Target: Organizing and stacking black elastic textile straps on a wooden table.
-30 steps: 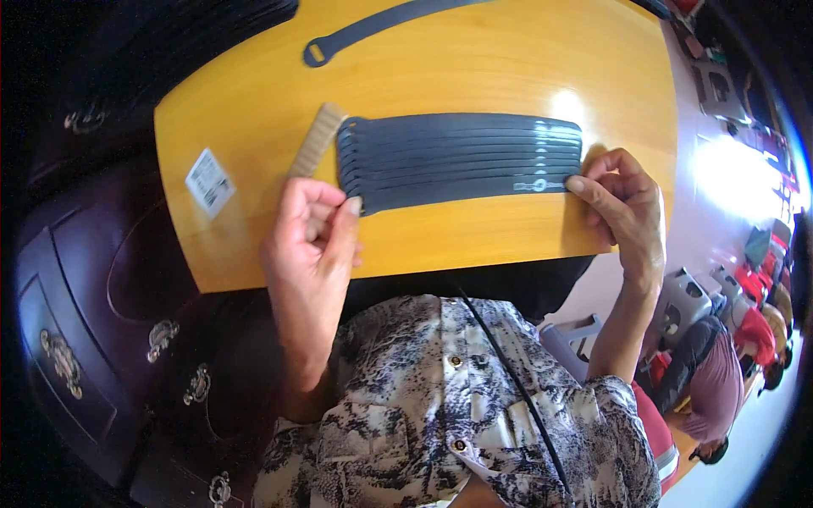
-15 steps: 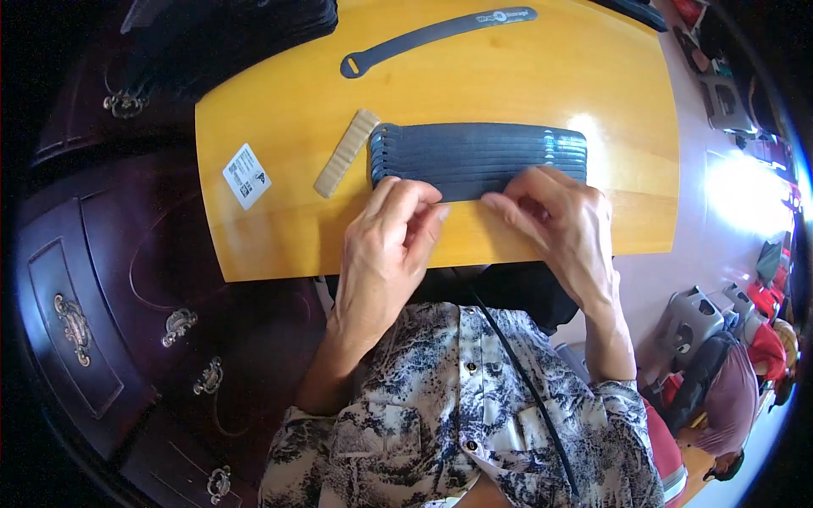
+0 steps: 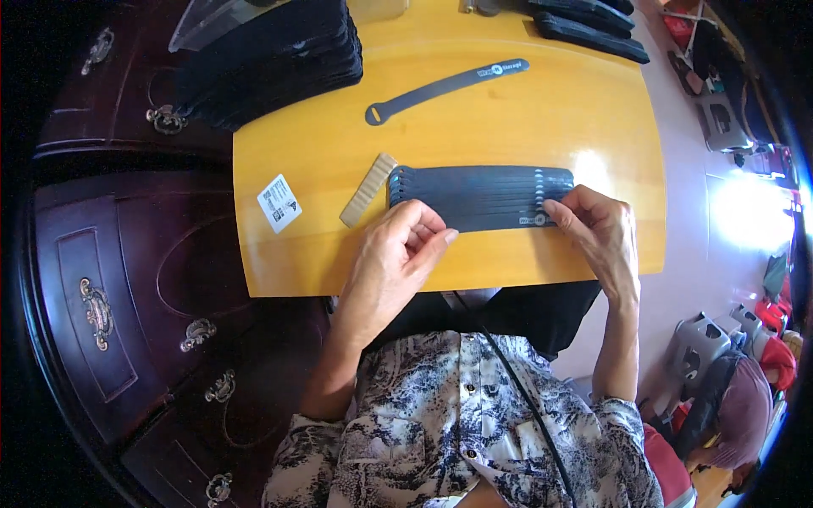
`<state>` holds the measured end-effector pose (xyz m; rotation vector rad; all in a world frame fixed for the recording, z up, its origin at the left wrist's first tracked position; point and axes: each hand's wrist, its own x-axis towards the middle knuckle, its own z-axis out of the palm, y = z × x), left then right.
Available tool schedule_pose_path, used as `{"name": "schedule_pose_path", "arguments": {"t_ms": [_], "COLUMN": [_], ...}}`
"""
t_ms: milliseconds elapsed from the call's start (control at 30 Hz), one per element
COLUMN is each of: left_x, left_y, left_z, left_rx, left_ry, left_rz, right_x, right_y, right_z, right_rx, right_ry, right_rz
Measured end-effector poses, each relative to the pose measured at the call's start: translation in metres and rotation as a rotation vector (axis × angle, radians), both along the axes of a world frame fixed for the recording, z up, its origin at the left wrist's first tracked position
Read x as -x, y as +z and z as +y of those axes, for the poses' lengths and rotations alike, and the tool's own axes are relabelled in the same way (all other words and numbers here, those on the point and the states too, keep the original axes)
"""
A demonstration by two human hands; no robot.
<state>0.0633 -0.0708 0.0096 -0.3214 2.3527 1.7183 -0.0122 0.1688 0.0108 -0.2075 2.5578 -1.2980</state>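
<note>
A row of overlapping black storage straps lies fanned out on the table, slotted rounded ends at the left and pale printed ends at the right. My left hand is closed, thumb and forefinger pinching the near edge of the nearest strap by its left part. At the other end, my right hand pinches the right tip of the straps between thumb and fingers. Beyond them a single dark strap lies apart, slot to the left. A ridged tan strip rests just left of the row.
The yellow wooden table holds a white label at left, a tall pile of black straps at back left and more black bundles at back right. Dark drawers stand left. Grey stools and another person are at right.
My right hand has slid rightward along the nearest strap to its end, uncovering its print. My left hand keeps its pinch. The whole view has shifted, showing more of the table's far side.
</note>
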Motion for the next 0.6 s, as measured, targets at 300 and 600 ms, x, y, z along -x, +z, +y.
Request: {"name": "schedule_pose_path", "arguments": {"t_ms": [300, 600], "left_x": [0.024, 0.083], "left_y": [0.026, -0.010], "left_z": [-0.029, -0.058], "left_rx": [0.171, 0.729], "left_ry": [0.107, 0.111], "left_rz": [0.060, 0.378], "right_x": [0.048, 0.134], "right_y": [0.029, -0.027], "right_z": [-0.012, -0.056], "right_rx": [-0.104, -0.265], "right_ry": [0.100, 0.353], "right_rz": [0.217, 0.811]}}
